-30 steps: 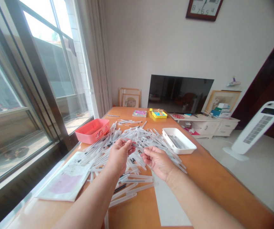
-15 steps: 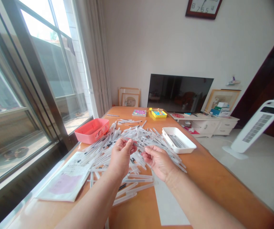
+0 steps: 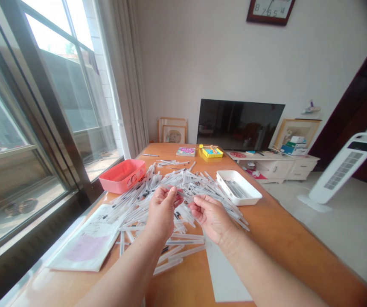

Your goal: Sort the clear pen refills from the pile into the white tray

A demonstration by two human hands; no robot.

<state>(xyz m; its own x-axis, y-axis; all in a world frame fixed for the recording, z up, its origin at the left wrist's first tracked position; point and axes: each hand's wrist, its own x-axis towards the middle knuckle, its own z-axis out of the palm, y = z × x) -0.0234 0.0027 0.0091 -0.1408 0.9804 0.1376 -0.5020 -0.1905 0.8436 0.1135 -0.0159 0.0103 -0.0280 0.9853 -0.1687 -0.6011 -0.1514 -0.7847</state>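
Both hands meet above a wide heap of translucent pen barrels and pen parts (image 3: pixel 199 184) on the wooden table. My left hand (image 3: pixel 164 209) is closed, thumb against fingers, on one end of a pen (image 3: pixel 186 196). With thumb and fingertips pinched, my right hand (image 3: pixel 211 216) grips the other end. The pen lies nearly level between them; its ends are hidden by the fingers. Right of the heap, a white tray (image 3: pixel 256 198) holds several grey pens. Left of it stands a red plastic box (image 3: pixel 115 185).
A booklet (image 3: pixel 85 247) lies at the left edge of the table (image 3: pixel 177 292). A white sheet (image 3: pixel 226 273) is under my right forearm. Farther back are a colourful book (image 3: pixel 185 151) and a yellow box (image 3: pixel 212 152). A window runs along the left side.
Both hands stay nearly still, holding the pen between them. The whole view has shifted very slightly.
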